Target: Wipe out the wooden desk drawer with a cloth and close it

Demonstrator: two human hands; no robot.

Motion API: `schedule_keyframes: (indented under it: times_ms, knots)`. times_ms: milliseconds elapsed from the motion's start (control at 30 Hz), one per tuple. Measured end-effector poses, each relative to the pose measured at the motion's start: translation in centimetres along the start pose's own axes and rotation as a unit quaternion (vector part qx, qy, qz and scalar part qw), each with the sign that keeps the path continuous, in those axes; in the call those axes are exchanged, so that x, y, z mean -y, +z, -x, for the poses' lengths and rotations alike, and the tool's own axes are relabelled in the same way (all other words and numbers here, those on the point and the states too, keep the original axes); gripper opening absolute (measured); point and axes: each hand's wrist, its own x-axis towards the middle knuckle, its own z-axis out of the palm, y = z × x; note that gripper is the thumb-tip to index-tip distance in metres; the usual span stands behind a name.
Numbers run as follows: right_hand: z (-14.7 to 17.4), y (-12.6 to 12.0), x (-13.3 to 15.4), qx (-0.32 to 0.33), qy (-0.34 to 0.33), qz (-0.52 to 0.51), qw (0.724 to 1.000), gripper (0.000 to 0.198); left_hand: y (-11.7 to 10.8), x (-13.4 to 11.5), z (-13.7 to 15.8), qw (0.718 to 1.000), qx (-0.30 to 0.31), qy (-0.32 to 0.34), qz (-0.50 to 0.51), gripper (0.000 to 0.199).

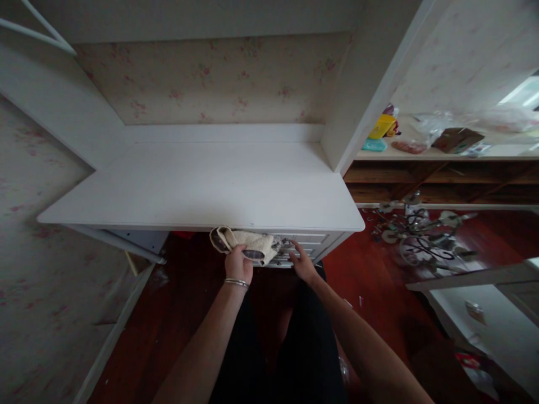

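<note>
While left hand (pixel 238 264) clenched beige rag (pixel 246 245) against drawer front (pixel 309 242) under white tabletop (pixel 202 188), right hand (pixel 302 264) rested open-fingered on drawer; wiping step underway, judged; next needed steady pressure.

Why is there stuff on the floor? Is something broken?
Possibly. A chandelier-like light fitting lies on the red floor right of the white desk, with small bits scattered around it. That looks out of place; whether it is broken isn't clear.

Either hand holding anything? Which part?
Left hand grips a beige cloth around its bunched middle. Right hand holds nothing; fingertips touch the drawer front.
</note>
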Motion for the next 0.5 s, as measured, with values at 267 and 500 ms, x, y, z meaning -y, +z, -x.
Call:
schedule_keyframes:
  times_ms: [267, 500]
  knots:
    - [14.0, 0.1, -11.6, -0.041, 0.215, -0.202, 0.955, 0.056, 5.2, 3.5, -1.1, 0.999, -0.031, 0.016, 0.01, 0.032]
    - [16.5, 0.0, -14.7, -0.097, 0.282, -0.348, 0.889, 0.055, 8.6, 10.8, 5.0, 0.993, 0.055, -0.097, 0.036, 0.026]
